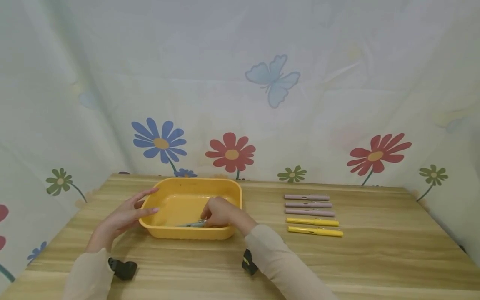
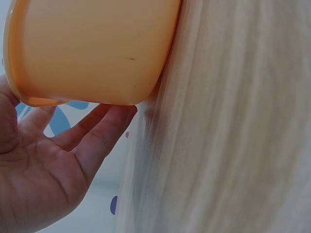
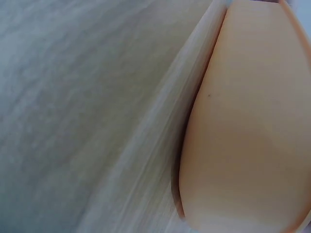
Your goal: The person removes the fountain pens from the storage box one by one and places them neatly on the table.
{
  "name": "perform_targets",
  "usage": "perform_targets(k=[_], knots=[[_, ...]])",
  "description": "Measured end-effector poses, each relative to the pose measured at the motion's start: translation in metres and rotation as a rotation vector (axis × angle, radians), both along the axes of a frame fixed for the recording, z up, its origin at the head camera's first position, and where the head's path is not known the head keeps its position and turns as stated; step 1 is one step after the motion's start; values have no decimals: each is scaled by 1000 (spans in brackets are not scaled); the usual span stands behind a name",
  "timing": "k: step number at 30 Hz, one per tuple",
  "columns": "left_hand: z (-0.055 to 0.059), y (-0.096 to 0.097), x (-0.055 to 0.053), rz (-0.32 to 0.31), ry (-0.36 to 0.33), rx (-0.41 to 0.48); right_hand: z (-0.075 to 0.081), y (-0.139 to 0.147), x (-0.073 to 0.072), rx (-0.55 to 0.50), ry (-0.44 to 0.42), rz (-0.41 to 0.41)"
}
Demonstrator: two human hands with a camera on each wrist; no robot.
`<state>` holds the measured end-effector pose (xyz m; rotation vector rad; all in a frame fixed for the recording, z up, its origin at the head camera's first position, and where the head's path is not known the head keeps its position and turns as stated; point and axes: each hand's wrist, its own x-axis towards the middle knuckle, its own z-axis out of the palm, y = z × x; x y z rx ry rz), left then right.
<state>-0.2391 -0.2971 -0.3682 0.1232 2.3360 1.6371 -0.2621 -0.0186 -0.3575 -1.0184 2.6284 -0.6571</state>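
A yellow plastic basin [image 1: 189,233] stands on the wooden table. My left hand [image 1: 121,214] holds its left rim, with the thumb over the edge on the inside. In the left wrist view, the other fingers of that hand lie against the outer wall of the basin [image 2: 92,53]. My right hand [image 1: 221,211] reaches over the near right rim and pinches a light blue pen [image 1: 193,224] low inside the basin. Part of this pen is hidden by the fingers. In the right wrist view only the basin's outer wall [image 3: 248,116] shows, not the hand.
Right of the basin, several capped pens lie in a column: mauve pens [image 1: 308,204] at the back, two yellow pens [image 1: 315,231] nearer. Wood-grain table [image 1: 187,271] surrounds the basin. Behind hangs a curtain [image 1: 210,104] printed with flowers and a butterfly.
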Motion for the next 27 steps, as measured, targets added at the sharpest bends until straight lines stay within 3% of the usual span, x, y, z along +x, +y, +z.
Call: perform_targets(k=[5,13,20,27], knots=[[-1,-1,3,4,-7,-1,-2,-6,2,45,57,51],[-3,-1,2,0,-9,-22,-4,-9,4,103,119,54],[-2,-3,3,5,-10,-3,3,-3,6,87,193,68],[0,1,1,3,-10,10,17,13,6,13,172,102]])
